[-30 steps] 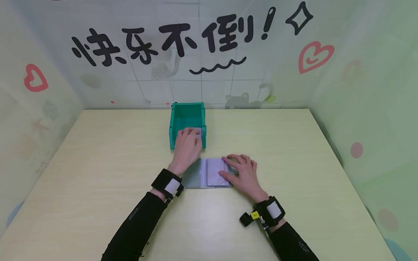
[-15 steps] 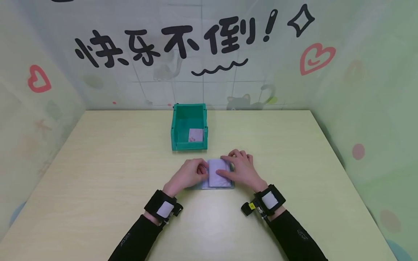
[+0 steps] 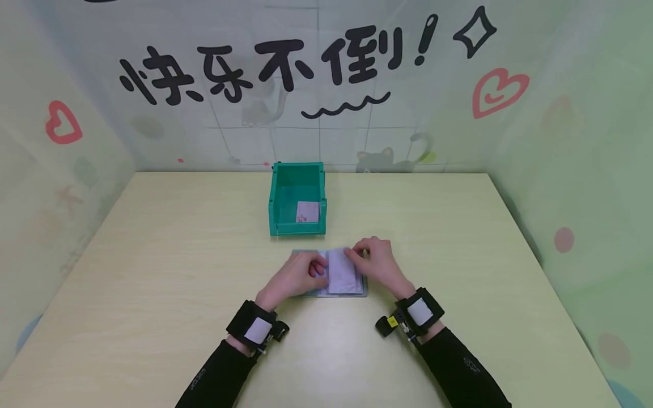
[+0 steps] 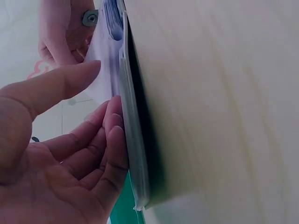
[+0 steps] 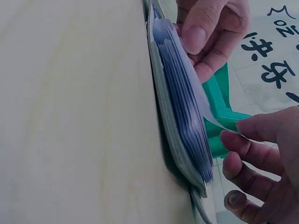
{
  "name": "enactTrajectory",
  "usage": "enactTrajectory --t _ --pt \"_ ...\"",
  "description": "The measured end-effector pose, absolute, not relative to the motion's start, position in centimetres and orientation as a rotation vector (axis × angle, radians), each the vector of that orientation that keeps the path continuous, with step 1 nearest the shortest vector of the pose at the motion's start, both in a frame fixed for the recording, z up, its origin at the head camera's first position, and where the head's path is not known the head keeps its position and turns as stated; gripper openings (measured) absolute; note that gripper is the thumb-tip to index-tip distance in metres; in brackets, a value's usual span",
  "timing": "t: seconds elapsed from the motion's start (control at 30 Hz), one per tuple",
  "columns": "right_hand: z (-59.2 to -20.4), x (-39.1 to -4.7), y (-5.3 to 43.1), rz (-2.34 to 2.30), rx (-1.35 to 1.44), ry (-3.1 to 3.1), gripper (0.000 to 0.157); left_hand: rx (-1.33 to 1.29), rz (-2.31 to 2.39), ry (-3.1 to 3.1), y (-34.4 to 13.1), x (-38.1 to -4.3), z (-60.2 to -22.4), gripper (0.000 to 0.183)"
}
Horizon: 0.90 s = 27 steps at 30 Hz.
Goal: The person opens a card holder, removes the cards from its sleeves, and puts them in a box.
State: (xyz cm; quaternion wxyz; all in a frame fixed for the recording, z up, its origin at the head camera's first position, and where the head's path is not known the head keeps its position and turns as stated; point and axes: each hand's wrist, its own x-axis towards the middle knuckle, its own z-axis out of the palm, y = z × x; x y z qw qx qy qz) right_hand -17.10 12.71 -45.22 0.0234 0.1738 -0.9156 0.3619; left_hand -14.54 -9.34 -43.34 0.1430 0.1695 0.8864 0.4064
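Head view: half a second ago the right hand [image 3: 379,262] lay over the booklet [image 3: 336,287] with thumb and forefinger spread; now those two pinch the upper right corner of the lilac top page [image 3: 340,269], which has come up slightly askew. The left hand [image 3: 297,276] has barely moved since then, its fingers loosely bent at the left side of the booklet — a second ago it was reaching into the green bin [image 3: 297,229]. A pinkish card [image 3: 308,212] lies in the bin, toward the right and the near wall. The booklet rests unfolded on the pale table [image 3: 153,272], in front of the bin. Large black characters on the backdrop [image 3: 229,127] read 快乐不倒!; print on the left sleeve [image 3: 219,377] and right sleeve [image 3: 464,368], and on a yellow label [image 3: 392,321] at the right wrist, is too small to read.

Left wrist view: the left hand grips nothing; its thumb stands away from the fingers, whose tips rest against the booklet beside the grey cover [image 4: 133,126]. A round metal snap [image 4: 90,18] shows near the right hand.

Right wrist view: the booklet looks thick, a fanned block of many thin bluish-lilac leaves [image 5: 182,107] on a grey cover, with a narrow strap [image 5: 200,209] at its end. The top page bends away from the block — its tip held between the right thumb and forefinger. Some backdrop characters, 快 and 乐 among them, appear turned at an angle.
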Motion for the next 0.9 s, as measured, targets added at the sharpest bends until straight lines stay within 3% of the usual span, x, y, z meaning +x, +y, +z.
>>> enactTrajectory --t 0.17,0.37,0.5,0.7,0.9 --pt "-45.1 -16.7 12.9 1.391 0.578 -2.872 0.046 0.510 1.242 2.523 -9.7 -14.7 -43.7 0.024" --pt "-44.7 -16.2 12.8 1.445 0.815 -2.910 0.035 0.426 1.331 2.479 -10.1 -15.0 -43.7 0.037" --pt "-44.5 -16.0 12.5 1.234 0.946 -2.957 0.037 0.295 1.380 2.469 -10.3 -15.1 -43.4 0.044" --pt "-45.3 -16.0 12.5 1.088 1.006 -2.873 0.032 0.302 1.390 2.556 -11.2 -15.1 -43.3 0.025" --pt "-46.1 -16.1 13.2 1.045 0.828 -2.948 0.056 0.207 1.370 2.592 -12.1 -14.9 -43.4 0.016"
